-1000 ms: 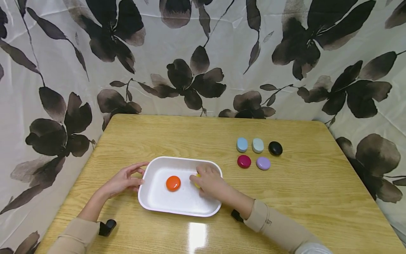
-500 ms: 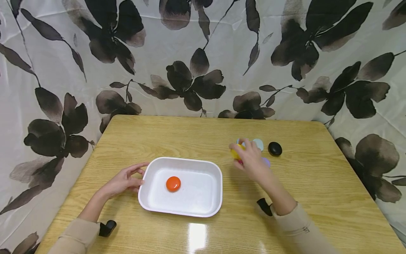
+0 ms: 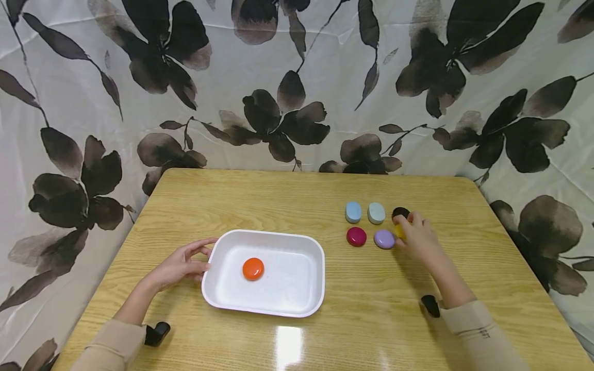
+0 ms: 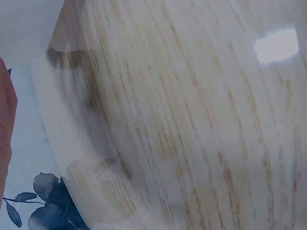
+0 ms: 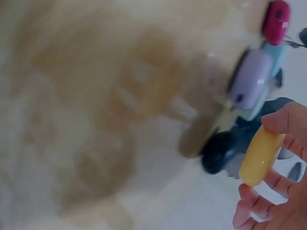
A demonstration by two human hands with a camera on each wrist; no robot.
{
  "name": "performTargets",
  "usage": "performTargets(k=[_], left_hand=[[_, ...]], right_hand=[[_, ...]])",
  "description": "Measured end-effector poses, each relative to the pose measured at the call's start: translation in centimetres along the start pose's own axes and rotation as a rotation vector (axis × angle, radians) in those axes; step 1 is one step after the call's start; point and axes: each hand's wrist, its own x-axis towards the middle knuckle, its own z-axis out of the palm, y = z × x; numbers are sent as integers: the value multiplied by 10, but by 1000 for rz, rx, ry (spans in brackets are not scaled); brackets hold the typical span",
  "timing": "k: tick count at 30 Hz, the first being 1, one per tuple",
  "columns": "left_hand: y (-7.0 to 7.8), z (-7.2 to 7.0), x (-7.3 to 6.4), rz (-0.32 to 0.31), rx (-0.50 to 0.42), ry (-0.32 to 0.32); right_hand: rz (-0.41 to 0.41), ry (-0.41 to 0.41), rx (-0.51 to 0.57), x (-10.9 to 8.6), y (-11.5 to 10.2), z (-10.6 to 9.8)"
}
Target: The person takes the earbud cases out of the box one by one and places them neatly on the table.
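My right hand (image 3: 419,239) pinches a glossy yellow rounded disc (image 5: 261,155) between thumb and fingers, held above the table. In the head view it hovers by the black disc (image 3: 400,212), partly covering it, and just right of the lilac disc (image 3: 384,239). An orange disc (image 3: 252,269) lies inside the white tray (image 3: 297,313), left of its middle. At the tray's left end, my left hand (image 3: 180,265) touches the rim with relaxed fingers. The left wrist view catches only a finger (image 4: 5,120) and a corner of the tray.
A light blue rounded piece (image 3: 353,212), a pale mint one (image 3: 376,213) and a crimson disc (image 3: 356,236) lie grouped on the wooden table (image 3: 260,196), behind and right of the tray. A floral curtain (image 3: 209,77) hangs behind the table and along its sides.
My right hand has lifted the yellow disc out of the tray and carried it right, over the grouped pieces, to beside the black and lilac discs. The left hand and tray stay put.
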Motion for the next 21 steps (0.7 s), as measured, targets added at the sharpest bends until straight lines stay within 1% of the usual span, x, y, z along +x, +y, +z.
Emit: performTargets(k=[4,8,11,15,21], left_hand=[[0,0,0,0,3,-1],[-1,1,0,-2,5,2],[-1,2,0,-4,5,4],[-1,3,0,-4,5,6],[0,4,-1,-6,13,19]], right_hand=[[22,-67,-9,-3,14,8],[33,-128,-6,-4,21,14],[48,-165,21,-5,24,17],[55,-184,43,-5,26,19],[58,-211,40,-5,26,18]])
